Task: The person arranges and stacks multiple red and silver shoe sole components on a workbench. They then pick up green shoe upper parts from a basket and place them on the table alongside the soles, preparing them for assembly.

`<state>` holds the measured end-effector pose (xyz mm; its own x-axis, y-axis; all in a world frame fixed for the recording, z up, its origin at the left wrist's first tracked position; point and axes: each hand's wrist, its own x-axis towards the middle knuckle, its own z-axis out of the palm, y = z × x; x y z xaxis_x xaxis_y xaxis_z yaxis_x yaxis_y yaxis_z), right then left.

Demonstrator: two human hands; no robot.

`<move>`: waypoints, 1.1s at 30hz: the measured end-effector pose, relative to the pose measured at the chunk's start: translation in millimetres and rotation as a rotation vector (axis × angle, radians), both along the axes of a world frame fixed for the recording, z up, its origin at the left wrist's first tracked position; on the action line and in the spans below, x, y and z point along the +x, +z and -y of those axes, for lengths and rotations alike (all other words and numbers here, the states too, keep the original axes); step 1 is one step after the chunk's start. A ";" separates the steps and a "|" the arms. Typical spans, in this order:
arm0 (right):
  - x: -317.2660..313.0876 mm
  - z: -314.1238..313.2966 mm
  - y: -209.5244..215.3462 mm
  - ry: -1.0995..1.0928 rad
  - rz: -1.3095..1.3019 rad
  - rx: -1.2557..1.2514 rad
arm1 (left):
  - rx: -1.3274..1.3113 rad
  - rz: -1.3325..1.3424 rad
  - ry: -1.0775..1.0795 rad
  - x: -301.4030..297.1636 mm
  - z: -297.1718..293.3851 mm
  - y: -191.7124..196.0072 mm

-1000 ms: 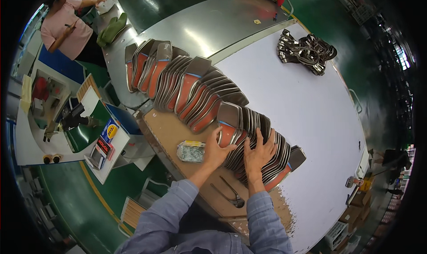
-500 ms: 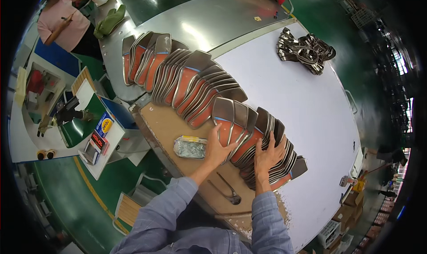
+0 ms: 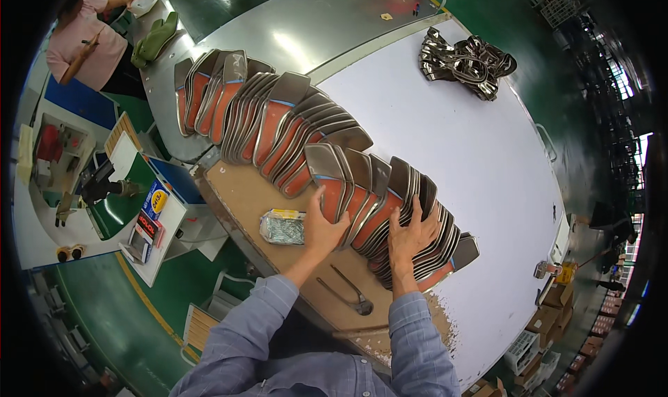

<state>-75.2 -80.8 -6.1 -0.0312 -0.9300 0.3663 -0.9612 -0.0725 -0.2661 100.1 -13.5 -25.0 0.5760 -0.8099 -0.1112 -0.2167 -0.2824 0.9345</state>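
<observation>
A long row of thin, curved shoe-part-like panels (image 3: 282,118), orange at one end and dark brown at the other with shiny edges, leans across the table. My left hand (image 3: 325,230) grips the front few panels of the nearer group (image 3: 358,181), thumb and forefinger apart along their orange ends. Beside it, my right hand (image 3: 412,240) is bent over the same group further right, thumb and fingers spread along the edges and holding the panels together. My palms hide part of the stack.
Left of my left hand lies a clear box of small metal pieces (image 3: 285,230). Pincers (image 3: 351,292) rest on the brown board (image 3: 243,188). A heap of shiny dark pieces (image 3: 470,63) sits on the white sheet (image 3: 501,188). A person in pink (image 3: 87,42) stands far left.
My left hand has shifted a little leftward, with the front panels moving along and fanning slightly. My right hand stays over the group. The whole view has drifted a little.
</observation>
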 end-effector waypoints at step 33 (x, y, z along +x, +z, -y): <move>-4.2 -1.3 3.5 0.010 0.036 0.032 | -0.024 -0.284 -0.173 -12.1 16.4 36.1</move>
